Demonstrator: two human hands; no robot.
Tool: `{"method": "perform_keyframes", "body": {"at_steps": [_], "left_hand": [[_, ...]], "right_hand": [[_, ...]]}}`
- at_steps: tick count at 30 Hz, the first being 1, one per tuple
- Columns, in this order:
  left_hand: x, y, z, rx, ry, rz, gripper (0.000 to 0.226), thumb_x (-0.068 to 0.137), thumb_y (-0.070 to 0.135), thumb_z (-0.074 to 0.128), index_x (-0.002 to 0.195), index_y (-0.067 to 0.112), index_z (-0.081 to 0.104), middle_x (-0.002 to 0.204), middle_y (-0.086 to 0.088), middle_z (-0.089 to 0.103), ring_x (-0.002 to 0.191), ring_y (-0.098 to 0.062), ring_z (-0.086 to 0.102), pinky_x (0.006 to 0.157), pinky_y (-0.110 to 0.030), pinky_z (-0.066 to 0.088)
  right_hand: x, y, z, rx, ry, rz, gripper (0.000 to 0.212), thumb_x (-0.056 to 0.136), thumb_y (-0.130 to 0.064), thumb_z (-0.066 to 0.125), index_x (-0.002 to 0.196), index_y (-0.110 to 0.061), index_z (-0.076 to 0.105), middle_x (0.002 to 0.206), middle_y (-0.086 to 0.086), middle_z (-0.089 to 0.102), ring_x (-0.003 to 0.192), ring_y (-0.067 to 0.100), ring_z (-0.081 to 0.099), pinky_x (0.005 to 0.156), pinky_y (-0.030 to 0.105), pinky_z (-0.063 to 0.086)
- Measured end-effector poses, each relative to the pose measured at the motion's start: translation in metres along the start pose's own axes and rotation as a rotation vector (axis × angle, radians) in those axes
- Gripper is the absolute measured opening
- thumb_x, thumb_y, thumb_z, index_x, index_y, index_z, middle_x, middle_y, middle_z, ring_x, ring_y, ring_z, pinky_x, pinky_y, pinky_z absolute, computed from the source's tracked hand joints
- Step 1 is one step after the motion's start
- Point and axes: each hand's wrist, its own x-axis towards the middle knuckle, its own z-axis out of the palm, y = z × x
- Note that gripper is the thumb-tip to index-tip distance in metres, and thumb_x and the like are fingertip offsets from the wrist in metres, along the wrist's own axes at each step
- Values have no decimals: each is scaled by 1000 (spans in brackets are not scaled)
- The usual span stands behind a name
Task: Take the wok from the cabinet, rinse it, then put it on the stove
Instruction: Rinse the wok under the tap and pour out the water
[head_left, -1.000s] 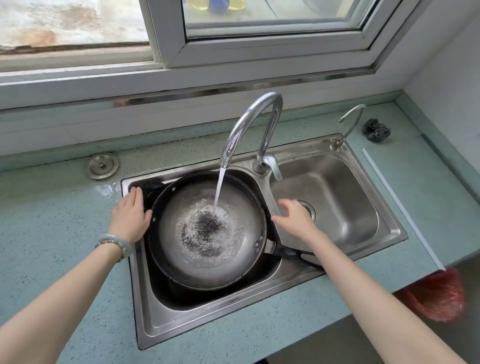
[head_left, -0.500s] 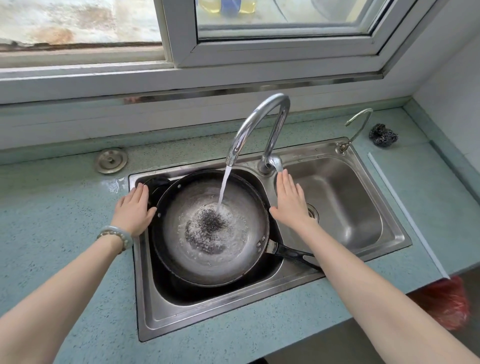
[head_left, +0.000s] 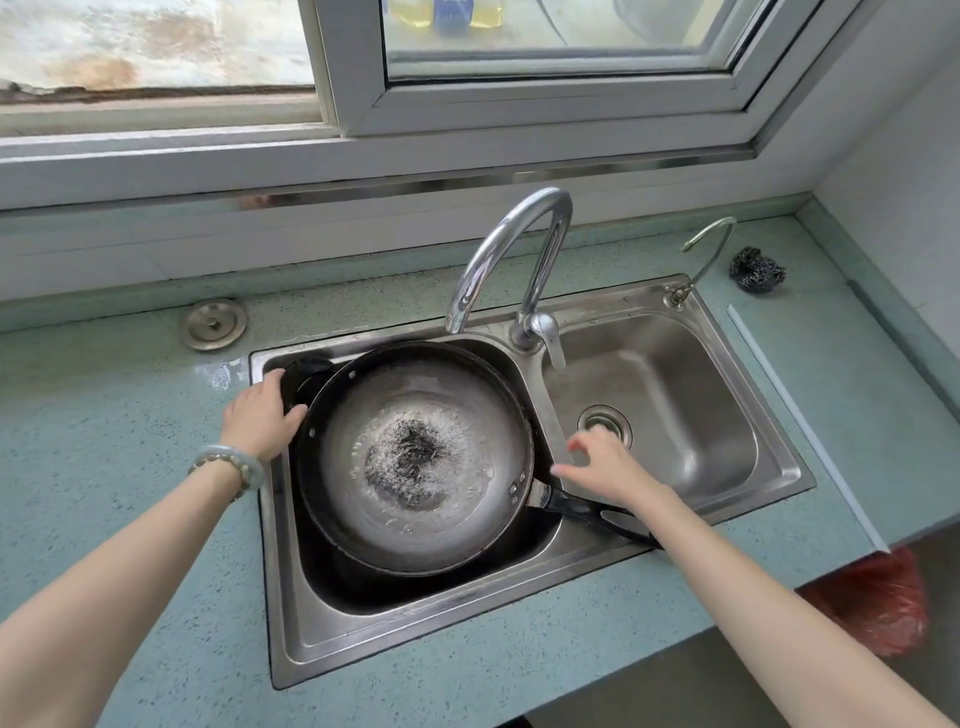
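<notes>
The dark wok (head_left: 415, 457) lies tilted in the left basin of the steel sink (head_left: 524, 577), with a pool of bubbly water at its bottom. Its black handle (head_left: 587, 512) points right over the divider. My left hand (head_left: 262, 413) holds the wok's left rim, thumb on the rim's edge. My right hand (head_left: 605, 465) hovers above the divider just over the handle, fingers spread and relaxed, holding nothing. No water runs from the curved faucet (head_left: 498, 260), whose lever (head_left: 550, 338) points toward the front.
A round metal drain cover (head_left: 213, 323) lies on the teal counter at the back left. A steel scouring ball (head_left: 756, 268) and a small thin tap (head_left: 701, 260) sit at the back right. A red bag (head_left: 878, 603) hangs below the counter's right edge.
The water stream has stopped. My right hand has drawn back from the faucet lever to above the wok handle. My left hand has kept its hold on the rim.
</notes>
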Motion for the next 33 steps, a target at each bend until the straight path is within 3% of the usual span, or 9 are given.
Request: {"method": "perform_keyframes", "body": {"at_steps": [3, 6, 8, 13, 19, 25, 27, 31, 33], "left_hand": [[6, 8, -1, -73, 13, -80, 60, 89, 34, 58, 137, 7, 35, 121, -22, 59, 114, -42, 53, 93, -47, 43], [15, 16, -2, -45, 25, -168, 55, 90, 37, 58, 129, 2, 41, 117, -24, 59, 109, -42, 55, 85, -46, 46], [23, 18, -4, -6, 8, -216, 53, 90, 41, 57, 119, -1, 47, 116, -25, 58, 108, -43, 54, 81, -46, 46], [39, 16, -3, 62, -67, -237, 56, 91, 45, 52, 114, -6, 55, 121, -30, 53, 113, -46, 48, 89, -48, 45], [37, 22, -7, 155, -82, -225, 44, 90, 36, 57, 112, -2, 55, 117, -26, 59, 111, -43, 53, 87, -45, 47], [33, 20, -9, 149, -100, -197, 44, 92, 35, 54, 112, -4, 52, 117, -27, 59, 115, -43, 48, 92, -43, 40], [33, 15, -15, 74, -77, -160, 41, 91, 34, 56, 106, -4, 55, 110, -27, 61, 112, -43, 49, 94, -43, 37], [27, 6, -34, -263, -34, -135, 28, 85, 33, 64, 93, 8, 55, 93, -12, 63, 89, -29, 55, 75, -35, 39], [23, -1, -43, -365, -55, -131, 33, 85, 39, 64, 93, 8, 55, 89, -7, 62, 84, -26, 55, 75, -36, 43]], "right_hand": [[-14, 14, 12, -102, -158, 37, 49, 73, -58, 70, 99, -19, 56, 100, -1, 53, 98, 19, 54, 84, 34, 45], [-22, 17, 24, -133, -244, 62, 50, 70, -57, 72, 97, -21, 49, 98, 1, 59, 90, 21, 56, 74, 34, 46], [-23, 16, 31, -159, -225, 62, 53, 71, -55, 72, 101, -19, 47, 103, 5, 62, 91, 24, 58, 71, 34, 45], [-21, 16, 42, -212, -131, 77, 54, 75, -53, 69, 107, -17, 46, 111, 8, 63, 100, 29, 61, 70, 34, 42], [-22, 15, 47, -261, -110, 81, 50, 79, -58, 64, 98, -20, 38, 108, 11, 65, 99, 31, 63, 68, 35, 39], [-29, 16, 48, -226, -73, 96, 45, 80, -58, 61, 93, -23, 35, 104, 8, 67, 96, 29, 63, 66, 34, 39], [-32, 16, 44, -216, -53, 88, 44, 80, -59, 59, 95, -24, 39, 102, 5, 67, 96, 28, 63, 66, 34, 40], [-37, 14, 24, -195, -22, 52, 33, 76, -63, 58, 89, -34, 50, 98, -3, 69, 98, 25, 63, 74, 34, 43], [-38, 11, 5, -199, -19, 33, 32, 73, -66, 59, 82, -36, 51, 90, -8, 66, 98, 23, 62, 74, 33, 43]]}}
